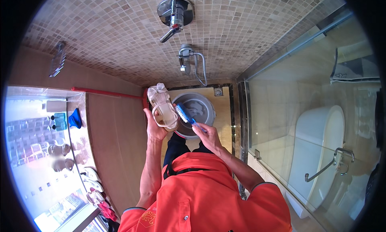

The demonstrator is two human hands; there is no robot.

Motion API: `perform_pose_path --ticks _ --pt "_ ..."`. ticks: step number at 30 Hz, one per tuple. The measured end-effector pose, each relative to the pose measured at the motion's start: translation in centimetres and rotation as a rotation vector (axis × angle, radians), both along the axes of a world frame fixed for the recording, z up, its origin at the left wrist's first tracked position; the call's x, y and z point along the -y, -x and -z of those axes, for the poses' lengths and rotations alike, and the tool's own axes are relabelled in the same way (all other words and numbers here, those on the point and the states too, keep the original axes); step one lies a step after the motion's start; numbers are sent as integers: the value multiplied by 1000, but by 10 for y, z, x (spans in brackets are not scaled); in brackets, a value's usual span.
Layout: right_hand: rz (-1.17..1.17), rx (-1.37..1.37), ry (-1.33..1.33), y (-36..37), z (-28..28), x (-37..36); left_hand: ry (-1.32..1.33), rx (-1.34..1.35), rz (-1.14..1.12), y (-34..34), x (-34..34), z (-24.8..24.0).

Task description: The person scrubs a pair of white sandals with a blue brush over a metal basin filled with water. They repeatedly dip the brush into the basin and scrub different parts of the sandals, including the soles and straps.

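Observation:
My left hand (pixel 156 129) is closed round the heel end of a pale strappy sandal (pixel 163 105), its toe pointing away from me. In my right hand (pixel 208 138) is the handle of a blue scrubbing brush (pixel 185 114). The brush's white bristles face the sandal's side, close to its straps; whether they touch, I cannot tell. Below both hands stands a round grey basin (pixel 207 107) on the floor, with water and patches of suds in it. The sandal overlaps the basin's left rim.
A red-handled broom (pixel 108 93) leans at the left wall. Several shoes (pixel 92 174) line the window ledge. Ahead are a shower mixer (pixel 175 17) and a hand-shower holder (pixel 186 57). A floor drain (pixel 218 91) lies beyond the basin. Right, glass separates a white bathtub (pixel 317 139).

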State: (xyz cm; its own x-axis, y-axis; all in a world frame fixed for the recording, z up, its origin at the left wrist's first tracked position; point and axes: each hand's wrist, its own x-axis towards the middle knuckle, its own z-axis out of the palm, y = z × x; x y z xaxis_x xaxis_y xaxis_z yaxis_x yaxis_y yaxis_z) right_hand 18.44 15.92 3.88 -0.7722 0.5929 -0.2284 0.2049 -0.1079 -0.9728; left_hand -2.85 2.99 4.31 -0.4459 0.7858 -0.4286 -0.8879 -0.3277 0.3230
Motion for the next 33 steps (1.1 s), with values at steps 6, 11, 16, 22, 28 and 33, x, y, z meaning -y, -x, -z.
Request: perform_pose_path --ticks 6,11,16,22,28,33 --pt "-116 -199 -488 7 -47 -2 11 187 101 -2 9 36" --pt "-268 -138 -913 23 -31 -1 2 274 186 0 20 65" --pt "-278 -8 -986 -14 14 -48 325 351 174 0 17 35" --pt "-302 -155 -866 -4 -16 -36 284 313 217 -5 15 55" --pt "-265 -83 -851 -9 16 -49 245 346 194 0 19 50" --pt "-174 141 -678 -55 22 -71 290 280 148 1 25 45"
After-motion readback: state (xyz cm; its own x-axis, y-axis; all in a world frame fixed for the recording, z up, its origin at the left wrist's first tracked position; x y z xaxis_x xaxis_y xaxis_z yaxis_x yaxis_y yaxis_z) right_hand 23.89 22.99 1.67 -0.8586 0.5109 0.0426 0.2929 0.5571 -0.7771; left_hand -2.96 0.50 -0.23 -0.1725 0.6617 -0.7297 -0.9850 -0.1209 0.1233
